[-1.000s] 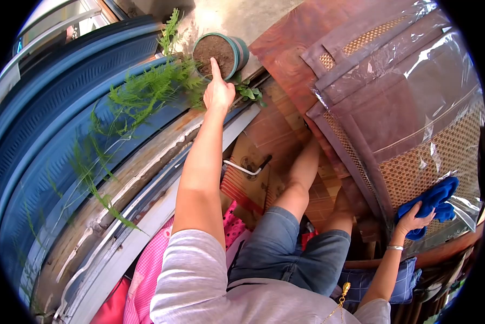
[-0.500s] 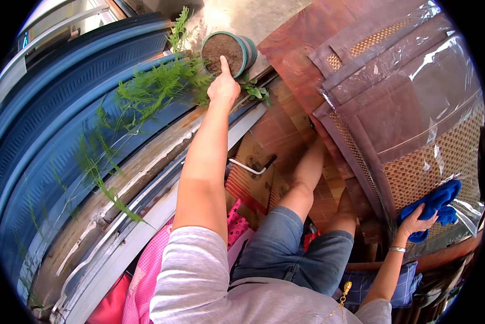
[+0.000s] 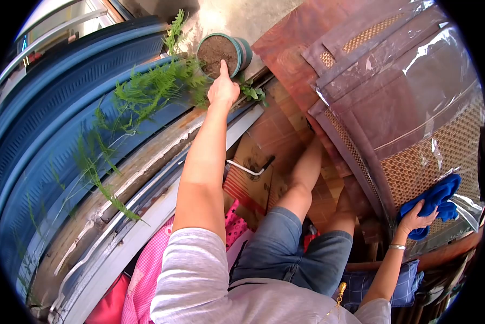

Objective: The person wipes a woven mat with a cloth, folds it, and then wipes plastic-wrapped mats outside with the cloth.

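Note:
My left hand (image 3: 224, 93) reaches far forward with its index finger stretched out over the dark soil of a green plant pot (image 3: 244, 55). Its other fingers look curled back, and I cannot tell whether the fingertip touches the soil. Feathery green fern fronds (image 3: 150, 86) trail to the left of the pot. At the lower right, my right hand (image 3: 416, 217) is closed on a bunched blue cloth (image 3: 439, 197). The cloth rests against a brown woven panel (image 3: 415, 175) with clear plastic over it.
Ribbed blue panels (image 3: 64, 102) curve along the left, beside a worn ledge (image 3: 118, 197). A reddish wooden surface (image 3: 285, 40) adjoins the woven panel. Below are a cardboard box (image 3: 248, 189), pink fabric (image 3: 148, 270) and a blue checked cushion (image 3: 404, 283).
The view has shifted slightly, so the pot and panels sit a little further left. My left fingertip is slightly lower in view, nearer the pot's near rim. My right hand stays on the cloth.

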Demonstrator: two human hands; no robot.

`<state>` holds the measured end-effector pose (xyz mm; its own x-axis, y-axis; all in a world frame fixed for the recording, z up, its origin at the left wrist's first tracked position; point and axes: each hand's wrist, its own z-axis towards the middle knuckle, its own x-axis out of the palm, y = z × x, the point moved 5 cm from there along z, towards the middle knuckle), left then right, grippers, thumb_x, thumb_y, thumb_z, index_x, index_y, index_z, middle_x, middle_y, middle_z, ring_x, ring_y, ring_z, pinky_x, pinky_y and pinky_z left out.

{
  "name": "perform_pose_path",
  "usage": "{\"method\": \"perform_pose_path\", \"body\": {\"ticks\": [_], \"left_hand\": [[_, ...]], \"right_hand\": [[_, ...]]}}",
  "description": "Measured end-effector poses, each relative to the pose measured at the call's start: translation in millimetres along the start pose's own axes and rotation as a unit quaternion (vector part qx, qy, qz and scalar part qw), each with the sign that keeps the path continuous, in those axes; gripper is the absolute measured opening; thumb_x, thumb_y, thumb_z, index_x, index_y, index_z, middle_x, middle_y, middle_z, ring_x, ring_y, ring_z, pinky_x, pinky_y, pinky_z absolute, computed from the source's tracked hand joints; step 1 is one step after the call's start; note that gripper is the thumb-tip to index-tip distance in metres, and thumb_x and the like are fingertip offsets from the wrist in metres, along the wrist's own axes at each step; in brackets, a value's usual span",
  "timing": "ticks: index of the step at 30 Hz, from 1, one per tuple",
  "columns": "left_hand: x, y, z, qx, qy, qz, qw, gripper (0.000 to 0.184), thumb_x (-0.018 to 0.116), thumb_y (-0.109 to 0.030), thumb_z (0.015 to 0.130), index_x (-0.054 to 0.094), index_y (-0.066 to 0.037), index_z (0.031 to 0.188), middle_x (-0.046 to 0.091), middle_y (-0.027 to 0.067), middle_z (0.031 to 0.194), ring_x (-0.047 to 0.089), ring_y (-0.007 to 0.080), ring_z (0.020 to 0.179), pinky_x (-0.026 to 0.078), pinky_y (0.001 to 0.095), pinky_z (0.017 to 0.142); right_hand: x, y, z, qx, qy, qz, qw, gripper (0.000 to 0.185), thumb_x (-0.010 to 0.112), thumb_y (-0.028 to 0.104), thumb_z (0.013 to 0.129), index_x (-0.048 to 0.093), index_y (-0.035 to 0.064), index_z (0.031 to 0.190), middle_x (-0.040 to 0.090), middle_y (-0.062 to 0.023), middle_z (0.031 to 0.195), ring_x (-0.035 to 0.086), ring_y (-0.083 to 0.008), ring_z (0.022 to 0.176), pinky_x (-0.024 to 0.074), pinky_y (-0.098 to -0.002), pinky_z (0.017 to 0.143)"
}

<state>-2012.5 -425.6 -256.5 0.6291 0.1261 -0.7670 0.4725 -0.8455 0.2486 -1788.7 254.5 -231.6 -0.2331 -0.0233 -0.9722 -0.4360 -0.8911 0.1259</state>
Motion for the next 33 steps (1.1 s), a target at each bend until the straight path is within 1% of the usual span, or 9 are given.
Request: {"method": "perform_pose_path", "body": {"ticks": [4,7,10,17,19,21,26,29,33], "left_hand": [[-10.1,-2.9,-9.7,-0.013,0.006,-0.041,0.999,0.09,0.058,-0.018,0.084,0.003,-0.022,0.155,0.065,0.0197,0.114,0.064,0.0346,0.103,0.05,0.0448,0.088],[-10.4,2.4,-8.8,-0.054,0.011,-0.083,0.995,0.088,0.058,-0.019,0.084,0.006,-0.025,0.155,0.065,0.0185,0.117,0.063,0.0341,0.106,0.049,0.0445,0.09],[-4.7,10.4,7.6,-0.055,0.037,-0.038,0.997,0.089,0.058,-0.019,0.084,0.006,-0.035,0.154,0.064,0.0156,0.121,0.062,0.0326,0.109,0.048,0.0438,0.093],[-3.8,17.1,17.8,-0.021,0.034,-0.012,0.999,0.09,0.059,-0.018,0.083,0.007,-0.034,0.154,0.063,0.0159,0.122,0.062,0.0328,0.109,0.048,0.0443,0.093],[-15.9,9.6,9.7,-0.051,0.005,-0.07,0.996,0.089,0.059,-0.017,0.083,0.008,-0.034,0.154,0.063,0.0174,0.122,0.063,0.0341,0.109,0.049,0.045,0.092],[-8.5,2.2,5.7,-0.012,0.026,-0.063,0.998,0.085,0.058,-0.018,0.084,0.011,-0.029,0.154,0.064,0.0183,0.119,0.063,0.0357,0.106,0.049,0.0458,0.091],[-2.1,-0.4,9.0,-0.02,-0.022,-0.094,0.995,0.088,0.058,-0.015,0.083,0.01,-0.032,0.154,0.064,0.0194,0.12,0.062,0.0347,0.11,0.048,0.0438,0.093],[-11.6,-4.1,1.6,-0.048,-0.013,-0.165,0.985,0.087,0.057,-0.013,0.082,0.013,-0.033,0.154,0.062,0.0204,0.123,0.06,0.0345,0.113,0.047,0.0436,0.096],[9.5,11.1,25.3,-0.022,0.019,-0.146,0.989,0.086,0.056,-0.012,0.081,0.016,-0.033,0.154,0.062,0.0199,0.124,0.06,0.0344,0.114,0.046,0.0437,0.096]], "right_hand": [[-4.0,10.2,3.6,0.021,0.001,0.008,1.0,0.063,0.067,0.041,0.086,0.05,0.0025,0.133,0.048,-0.0233,0.136,0.039,-0.0443,0.129,0.0265,-0.0551,0.108],[-1.9,6.8,3.0,0.021,0.006,-0.002,1.0,0.064,0.066,0.042,0.086,0.05,0.0036,0.134,0.047,-0.0246,0.137,0.038,-0.0448,0.13,0.0258,-0.0554,0.108],[-2.2,8.4,3.6,0.025,0.004,0.01,1.0,0.064,0.066,0.042,0.086,0.05,0.0032,0.134,0.047,-0.0249,0.137,0.038,-0.0448,0.13,0.0256,-0.0554,0.108],[-4.6,13.8,2.7,0.019,-0.009,0.028,0.999,0.062,0.067,0.04,0.085,0.051,0.0049,0.134,0.047,-0.0249,0.137,0.038,-0.0443,0.13,0.025,-0.0557,0.108],[-5.5,16.9,4.6,0.033,0.002,0.022,0.999,0.061,0.068,0.038,0.085,0.051,0.0056,0.134,0.047,-0.025,0.137,0.037,-0.0441,0.13,0.0248,-0.0557,0.108],[-4.9,15.6,4.3,0.038,-0.003,0.026,0.999,0.06,0.068,0.038,0.085,0.051,0.0058,0.133,0.047,-0.0242,0.137,0.037,-0.0442,0.13,0.0248,-0.0557,0.108],[-5.8,17.3,4.9,0.029,0.0,0.029,0.999,0.06,0.068,0.039,0.085,0.052,0.0062,0.133,0.048,-0.0224,0.137,0.037,-0.0445,0.13,0.0249,-0.0561,0.108],[-4.8,15.6,4.8,0.024,0.002,0.025,0.999,0.06,0.068,0.039,0.085,0.051,0.0061,0.133,0.048,-0.0231,0.136,0.037,-0.0449,0.13,0.0253,-0.0557,0.108],[-4.4,11.6,4.2,0.032,-0.002,0.025,0.999,0.061,0.068,0.039,0.085,0.051,0.0064,0.134,0.048,-0.0238,0.137,0.038,-0.045,0.13,0.0257,-0.0551,0.108]]}}
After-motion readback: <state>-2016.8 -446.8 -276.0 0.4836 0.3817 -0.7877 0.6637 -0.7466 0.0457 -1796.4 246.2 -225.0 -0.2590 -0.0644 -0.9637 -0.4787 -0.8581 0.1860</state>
